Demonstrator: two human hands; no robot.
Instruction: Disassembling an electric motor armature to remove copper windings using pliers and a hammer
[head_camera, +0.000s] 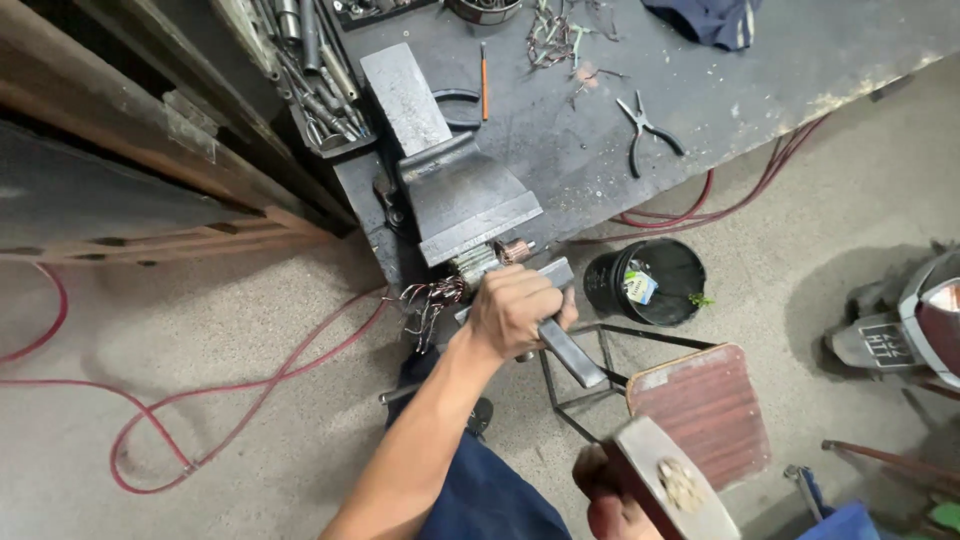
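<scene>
**Chisel on vise work, hammer raised**

Nearest the camera: right hand (612, 500) at bottom edge, fingers clenched on the handle of a hammer (668, 482). Hammer head is up close to the lens, worn face toward the camera, held well apart from the work.

Next out: left hand (515, 308), arm stretched forward, fingers wrapped tight around a flat steel chisel (560, 335). Chisel slants; free end points down-right toward the hammer, other end sits at the vise jaws, hidden by the hand.

At the jaws: a small armature (490, 260) clamped in the vise (462, 195), copper end showing to the right, loose wires (432, 297) spilling out left of the hand.

Floor side: stool (705, 408) with red-brown seat on a black frame, just right of the chisel. Black bucket (650, 282) beyond it, scraps inside. Red hose (190, 410) loops over the concrete on the left.

Bench (800, 70) behind the vise: pliers (645, 130), an orange pencil (484, 82), wire offcuts (555, 40), tray of 10-plus sockets and tools (315, 80) at left, blue cloth (710, 18) at the far edge.
</scene>
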